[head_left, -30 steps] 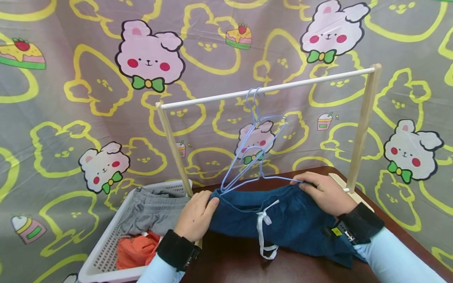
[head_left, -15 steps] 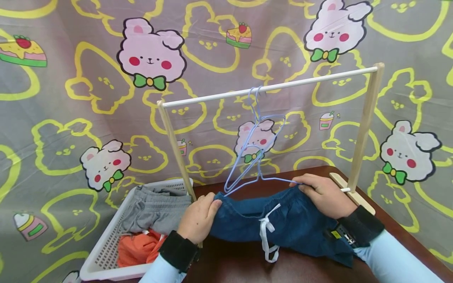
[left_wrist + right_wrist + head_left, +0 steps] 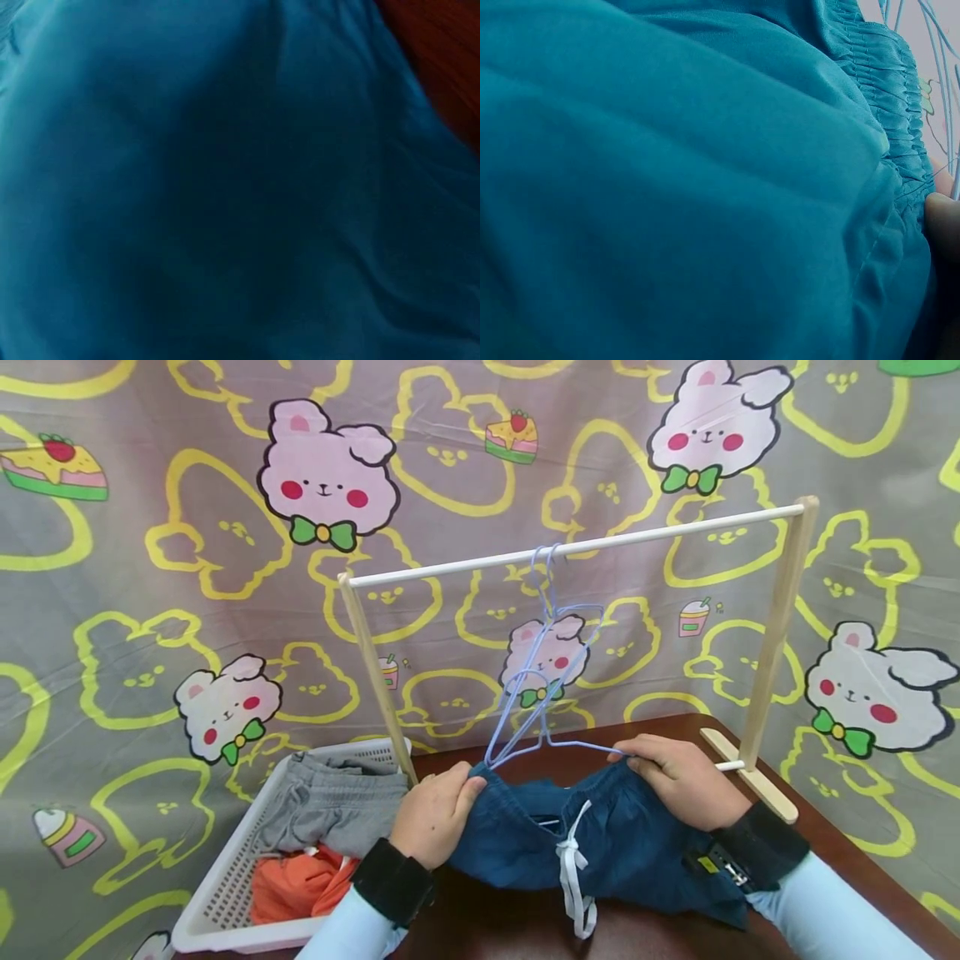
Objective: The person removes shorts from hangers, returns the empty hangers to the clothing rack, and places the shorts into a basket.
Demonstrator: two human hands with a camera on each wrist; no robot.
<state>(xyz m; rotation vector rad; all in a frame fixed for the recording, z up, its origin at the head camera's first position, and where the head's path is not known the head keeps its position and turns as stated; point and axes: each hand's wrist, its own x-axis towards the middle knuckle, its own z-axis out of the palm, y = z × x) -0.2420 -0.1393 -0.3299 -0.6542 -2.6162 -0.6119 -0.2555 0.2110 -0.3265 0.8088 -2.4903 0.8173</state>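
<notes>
Dark blue drawstring shorts (image 3: pixel 645 860) hang between my hands above the table, with a white drawstring (image 3: pixel 572 868) dangling in front. My left hand (image 3: pixel 431 818) pinches the left end of the waistband. At the right end, my right hand (image 3: pixel 686 781) pinches the waistband, its fingertips by the end of a light blue wire hanger (image 3: pixel 577 744). The hanger's shoulders slope down to both ends of the waistband; its lower part is hidden by cloth. Blue fabric (image 3: pixel 225 180) fills the left wrist view. In the right wrist view, a thumb (image 3: pixel 943 221) presses the gathered waistband (image 3: pixel 892 90).
Behind the shorts stands a wooden rack with a white rail (image 3: pixel 675 533). Light blue hangers (image 3: pixel 555 607) hang from it. At left, a white basket (image 3: pixel 217 885) holds grey garments (image 3: pixel 337 810) and an orange one (image 3: pixel 296 885). The table (image 3: pixel 502 927) is dark brown; a patterned curtain (image 3: pixel 450 427) backs everything.
My left hand has shifted slightly right with its end of the waistband, and the waist opening sags more. The hanger has tipped a little to the left and down. Both hands keep their grip.
</notes>
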